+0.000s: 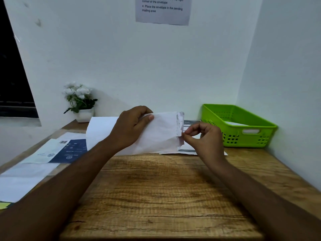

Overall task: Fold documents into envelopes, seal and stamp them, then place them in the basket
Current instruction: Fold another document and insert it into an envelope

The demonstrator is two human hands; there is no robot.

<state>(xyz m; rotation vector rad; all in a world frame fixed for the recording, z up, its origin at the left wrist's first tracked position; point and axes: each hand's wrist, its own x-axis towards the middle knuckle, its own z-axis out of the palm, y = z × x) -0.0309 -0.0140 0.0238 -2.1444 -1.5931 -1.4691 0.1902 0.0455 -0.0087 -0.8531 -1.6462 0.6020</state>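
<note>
My left hand (132, 126) grips a crumpled white paper envelope (161, 133); my right hand (203, 138) pinches its flap (180, 119) at the 3 o'clock end. Tugging hard could tear it.

Place: a small office corner for mail.
Desk: a wooden desk (156, 188) is pushed against white walls.
Wall: a printed sheet (163, 11) of steps about stamps and envelopes is stuck up.
Basket: a green basket (231, 138) is kept on the right.
Papers: loose papers (22, 180) are spread on the left.

Wall notice (163, 10) — "4 Place the envelope in the pending mailing area".
</note>
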